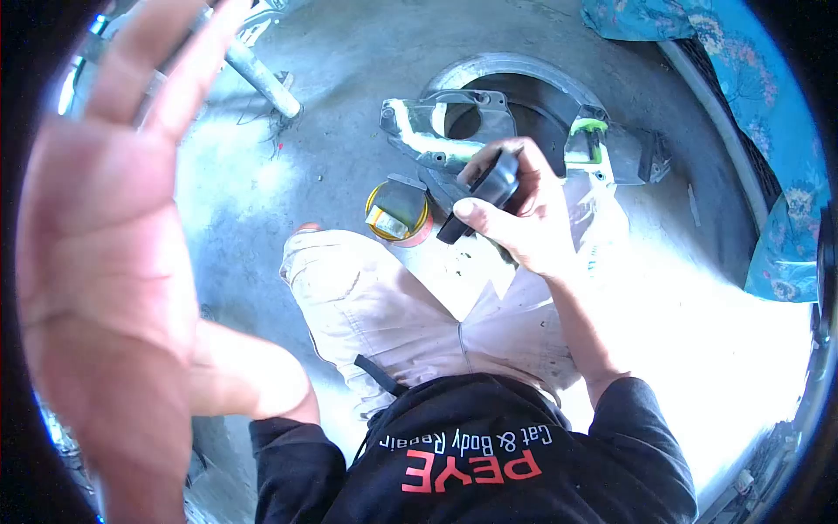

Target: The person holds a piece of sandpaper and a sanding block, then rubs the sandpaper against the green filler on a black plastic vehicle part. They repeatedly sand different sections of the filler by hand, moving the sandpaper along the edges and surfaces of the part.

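Holds a tilted black part (496, 182) in the right hand (534, 218), just right of the round tin (418, 236), pinching it around the sides. Holds the left hand (105, 227) up, well left of the tin, spread wide, with nothing to be seen in it. Cannot see the very top of that hand. Could drop the black part, with only one hand on it and that slanted grip. Could then scrape it on the floor (236, 253) around the tin, or bump it on the green piece (587, 144) beyond the tin, to the right. Could also tip the tin, by moving the leg (349, 288) so close beside it.
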`<state>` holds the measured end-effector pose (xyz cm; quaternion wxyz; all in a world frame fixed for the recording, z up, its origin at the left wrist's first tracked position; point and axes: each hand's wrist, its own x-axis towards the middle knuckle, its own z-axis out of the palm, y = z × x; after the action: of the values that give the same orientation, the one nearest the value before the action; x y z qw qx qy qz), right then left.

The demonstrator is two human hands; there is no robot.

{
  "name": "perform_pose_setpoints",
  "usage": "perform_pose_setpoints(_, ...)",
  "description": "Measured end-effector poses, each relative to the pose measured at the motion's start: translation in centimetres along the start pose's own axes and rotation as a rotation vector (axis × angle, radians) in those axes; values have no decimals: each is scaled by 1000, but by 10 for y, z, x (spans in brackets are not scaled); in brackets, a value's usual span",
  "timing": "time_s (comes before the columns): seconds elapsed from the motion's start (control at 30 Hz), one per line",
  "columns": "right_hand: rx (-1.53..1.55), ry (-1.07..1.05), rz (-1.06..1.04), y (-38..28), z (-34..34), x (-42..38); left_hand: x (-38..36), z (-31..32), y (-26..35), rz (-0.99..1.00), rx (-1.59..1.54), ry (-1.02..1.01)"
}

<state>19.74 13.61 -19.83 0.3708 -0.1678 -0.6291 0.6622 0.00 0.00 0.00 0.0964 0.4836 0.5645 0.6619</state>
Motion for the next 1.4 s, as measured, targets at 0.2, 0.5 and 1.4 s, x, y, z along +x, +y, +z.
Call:
perform_pose_setpoints(0.2, 10, -6, 212, 69, 6, 0, -80, 14, -132, -308, -194, -412)
perform_pose_setpoints(0.5, -247, -110, 489, 110, 6, -1, -178, 54, -272, -746, -192, -461)
perform_pose_setpoints(1.4, -432, 123, 454, 129, -27, 6, -163, 23, -421, -190, 1055, -568)
